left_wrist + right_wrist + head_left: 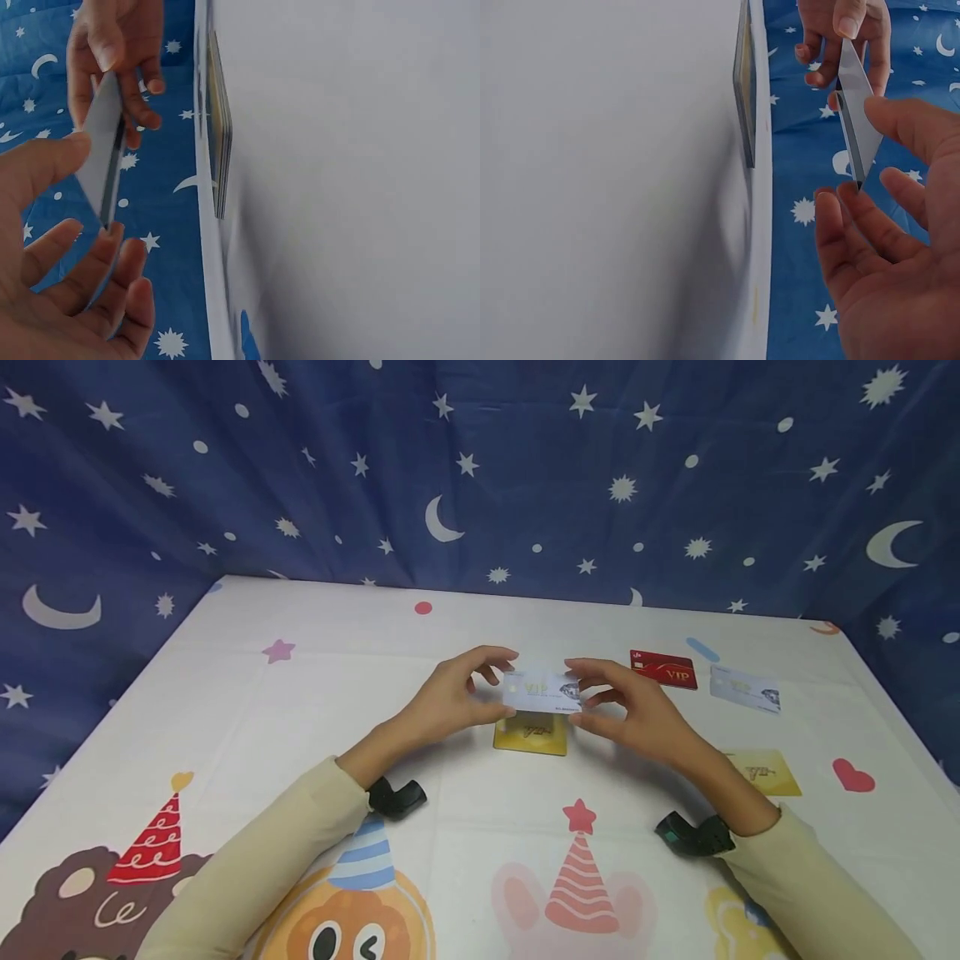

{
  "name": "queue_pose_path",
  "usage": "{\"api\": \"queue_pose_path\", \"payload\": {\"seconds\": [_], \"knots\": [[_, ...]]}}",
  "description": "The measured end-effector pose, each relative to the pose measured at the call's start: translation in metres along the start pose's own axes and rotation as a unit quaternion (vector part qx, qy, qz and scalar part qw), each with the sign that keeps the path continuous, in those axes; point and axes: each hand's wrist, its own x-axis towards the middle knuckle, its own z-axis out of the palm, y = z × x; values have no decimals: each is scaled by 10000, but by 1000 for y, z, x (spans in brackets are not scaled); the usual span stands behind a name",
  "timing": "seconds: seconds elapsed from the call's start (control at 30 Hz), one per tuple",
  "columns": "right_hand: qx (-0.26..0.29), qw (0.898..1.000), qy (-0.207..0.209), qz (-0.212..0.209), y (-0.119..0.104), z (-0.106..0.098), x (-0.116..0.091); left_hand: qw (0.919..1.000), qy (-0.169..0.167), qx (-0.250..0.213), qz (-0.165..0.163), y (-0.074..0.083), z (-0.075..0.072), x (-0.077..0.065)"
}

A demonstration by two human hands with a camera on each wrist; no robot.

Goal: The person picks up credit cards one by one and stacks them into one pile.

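Note:
Both hands hold a silver VIP card (551, 693) between them, raised over the table. My left hand (450, 697) pinches its left end between thumb and fingers. At the opposite end, my right hand (633, 702) has the same kind of pinch. Seen side-on in the left wrist view, the silver card (101, 146) shows a thick edge; I cannot tell how many cards are in it. Below it lies a gold VIP card (528, 742), partly hidden. In the right wrist view this gold card (745, 97) appears to top a small stack on the table.
To the right lie a red VIP card (663, 670), another silver card (745, 688) and a gold card (768, 772), which the right forearm partly covers. A printed white cloth (337, 627) covers the table. Behind hangs a blue star-patterned curtain (525, 485).

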Motion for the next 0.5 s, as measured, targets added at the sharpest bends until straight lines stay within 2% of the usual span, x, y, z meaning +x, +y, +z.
{"api": "queue_pose_path", "payload": {"seconds": [0.2, 0.5], "knots": [[72, 9999, -136, -54, 2, 3, -2, 9999, -90, 66, 35, -5, 1, -6], [-203, 9990, -380, 132, 4, 8, -6, 9992, -357, 142, 129, -10, 4, -11]]}}
